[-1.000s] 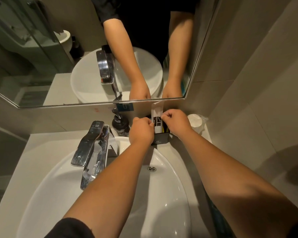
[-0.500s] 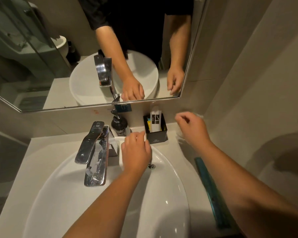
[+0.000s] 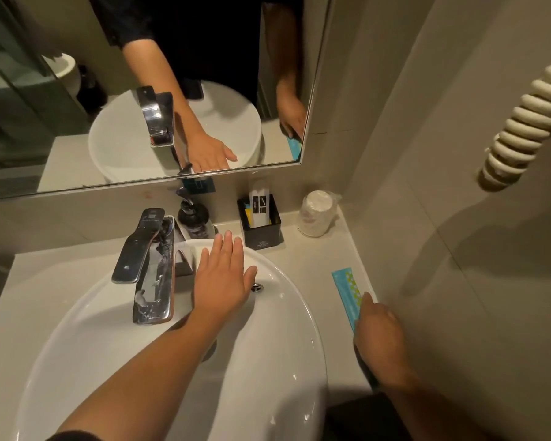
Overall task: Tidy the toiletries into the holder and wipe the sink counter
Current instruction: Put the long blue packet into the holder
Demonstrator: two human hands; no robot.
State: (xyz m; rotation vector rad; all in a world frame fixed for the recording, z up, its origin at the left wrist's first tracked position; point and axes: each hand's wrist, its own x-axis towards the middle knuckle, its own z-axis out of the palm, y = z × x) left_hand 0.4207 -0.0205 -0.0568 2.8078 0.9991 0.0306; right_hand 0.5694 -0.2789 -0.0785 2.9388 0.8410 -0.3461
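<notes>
A black square holder (image 3: 261, 232) stands on the counter (image 3: 312, 265) under the mirror, with a white tube (image 3: 259, 202) and a yellow sachet (image 3: 248, 212) upright in it. A long teal packet (image 3: 346, 286) lies flat along the counter's right edge by the wall. My right hand (image 3: 380, 338) covers the packet's near end, fingers curled down onto it. My left hand (image 3: 223, 278) rests flat and spread on the back rim of the white basin (image 3: 268, 361), beside the tap, holding nothing.
A chrome tap (image 3: 150, 265) overhangs the basin at the left. A dark soap pump bottle (image 3: 193, 218) stands behind it. Wrapped paper cups (image 3: 315, 214) sit in the back right corner. A coiled cream hose (image 3: 522, 122) hangs on the right wall.
Both hands left the holder with the white tube standing in it. My left hand dropped onto the basin rim. My right hand swung back right and came down on the teal packet.
</notes>
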